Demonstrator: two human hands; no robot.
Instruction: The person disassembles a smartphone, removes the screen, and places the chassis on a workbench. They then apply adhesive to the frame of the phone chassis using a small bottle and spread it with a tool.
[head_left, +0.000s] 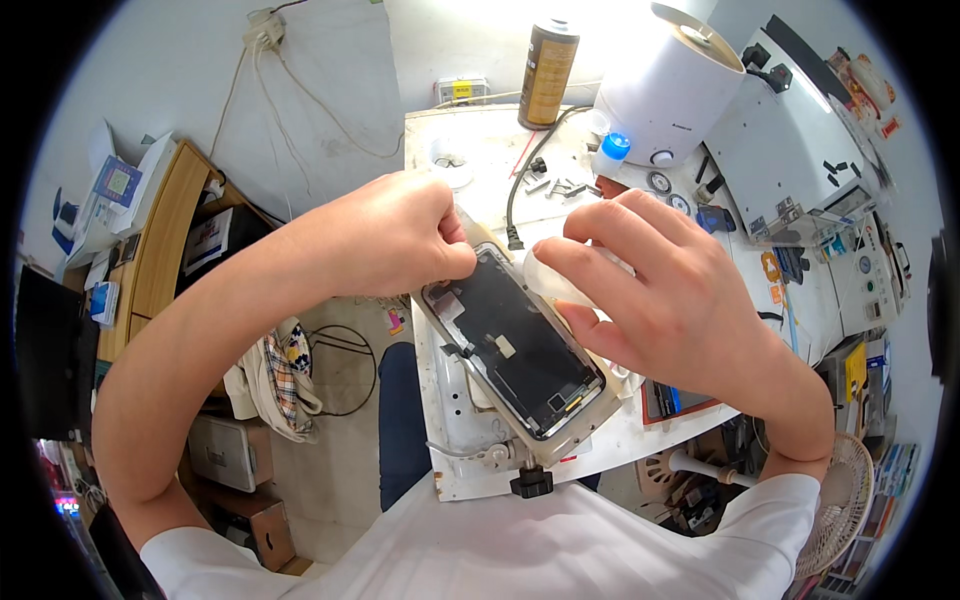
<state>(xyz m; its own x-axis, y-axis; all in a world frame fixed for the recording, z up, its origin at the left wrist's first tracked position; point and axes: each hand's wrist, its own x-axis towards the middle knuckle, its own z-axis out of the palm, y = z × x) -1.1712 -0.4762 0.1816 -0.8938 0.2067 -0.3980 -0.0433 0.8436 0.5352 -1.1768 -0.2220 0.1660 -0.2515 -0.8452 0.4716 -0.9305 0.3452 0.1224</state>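
Observation:
A phone screen assembly [525, 350] lies with its black inner side up, tilted across a pale holder [590, 418] in front of me. A small light patch shows at its middle and a flex cable sticks out at its left edge. At its far left corner my left hand [415, 235] is closed, thumb and fingers pressed together; whatever they pinch is hidden. My right hand [660, 285] hovers over the screen's right side, its fingers curled round a translucent white rounded object [545, 277], perhaps a small bottle, mostly covered by the hand.
A black knob [531, 483] juts from the holder at the table's front edge. Behind stand a brown-and-yellow can [549, 75], a blue-capped bottle [611, 152] and a white humidifier-like appliance [665, 85]. A black cable [515, 190] ends near the screen. At right is a white machine [800, 150].

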